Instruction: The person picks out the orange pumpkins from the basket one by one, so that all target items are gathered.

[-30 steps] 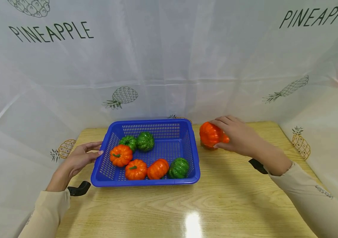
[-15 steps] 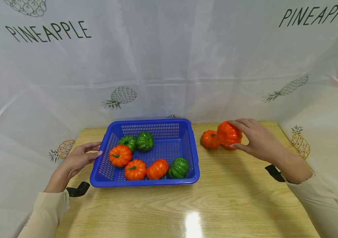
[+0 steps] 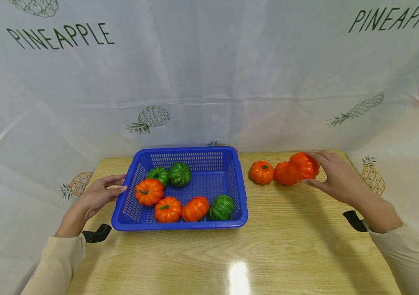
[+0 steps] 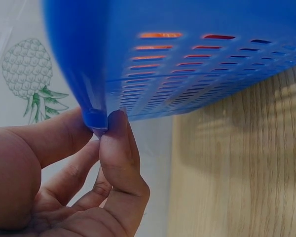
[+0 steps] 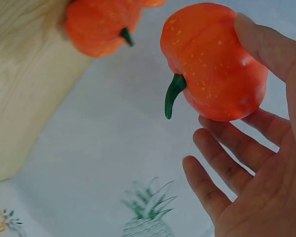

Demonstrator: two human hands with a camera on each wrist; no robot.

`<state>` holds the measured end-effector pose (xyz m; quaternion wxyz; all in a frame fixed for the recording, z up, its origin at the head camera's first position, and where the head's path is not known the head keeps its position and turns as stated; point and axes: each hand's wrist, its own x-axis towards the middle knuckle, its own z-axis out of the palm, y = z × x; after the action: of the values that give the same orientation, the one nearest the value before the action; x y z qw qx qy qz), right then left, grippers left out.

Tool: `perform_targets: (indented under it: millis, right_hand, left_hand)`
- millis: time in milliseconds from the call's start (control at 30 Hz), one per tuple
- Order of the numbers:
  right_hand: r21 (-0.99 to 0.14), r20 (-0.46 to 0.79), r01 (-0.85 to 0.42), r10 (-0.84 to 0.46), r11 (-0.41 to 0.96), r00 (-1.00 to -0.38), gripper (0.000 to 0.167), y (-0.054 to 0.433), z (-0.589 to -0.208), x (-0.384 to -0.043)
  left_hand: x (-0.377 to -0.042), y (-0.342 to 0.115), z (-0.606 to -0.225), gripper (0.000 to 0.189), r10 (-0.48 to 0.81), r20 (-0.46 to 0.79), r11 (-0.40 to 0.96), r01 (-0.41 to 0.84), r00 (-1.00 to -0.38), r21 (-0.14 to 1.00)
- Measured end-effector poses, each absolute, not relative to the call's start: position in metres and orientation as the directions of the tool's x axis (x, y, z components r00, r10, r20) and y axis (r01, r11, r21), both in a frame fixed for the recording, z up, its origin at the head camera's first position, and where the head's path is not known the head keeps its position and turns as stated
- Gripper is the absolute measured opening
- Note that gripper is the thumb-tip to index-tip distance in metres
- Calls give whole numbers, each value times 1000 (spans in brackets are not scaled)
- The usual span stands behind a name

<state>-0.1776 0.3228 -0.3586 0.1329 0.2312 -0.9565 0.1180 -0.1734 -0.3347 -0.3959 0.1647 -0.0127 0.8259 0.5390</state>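
My right hand [image 3: 340, 180] holds an orange toy pumpkin [image 5: 214, 61] between thumb and fingers, its green stem showing in the right wrist view. In the head view this pumpkin overlaps a second orange pumpkin [image 3: 285, 173] on the table. A third one [image 3: 261, 172] sits just left of that, by the basket. At the left, my left hand [image 3: 96, 197] pinches the rim of the blue plastic basket [image 4: 96, 59] between thumb and fingers. Inside the basket lie several orange pumpkins [image 3: 149, 192] and green pumpkins [image 3: 180, 175].
The wooden table [image 3: 180, 262] reaches back to a white curtain [image 3: 202, 73] printed with pineapples, which also hangs along both sides. A black wrist mount [image 3: 97, 233] sits below the left hand, another [image 3: 354, 221] below the right.
My right hand has moved right with its pumpkin, away from the basket, uncovering two pumpkins on the table. The left hand and the basket have stayed in place.
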Motion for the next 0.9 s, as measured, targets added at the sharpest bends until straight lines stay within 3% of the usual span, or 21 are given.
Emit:
perform_targets:
  millis: [900]
  right_hand:
    - [-200, 150, -237, -209, 951, -966, 79, 374, -405, -197]
  left_hand:
    - [-173, -333, -395, 66, 135, -291, 413, -213, -947, 886]
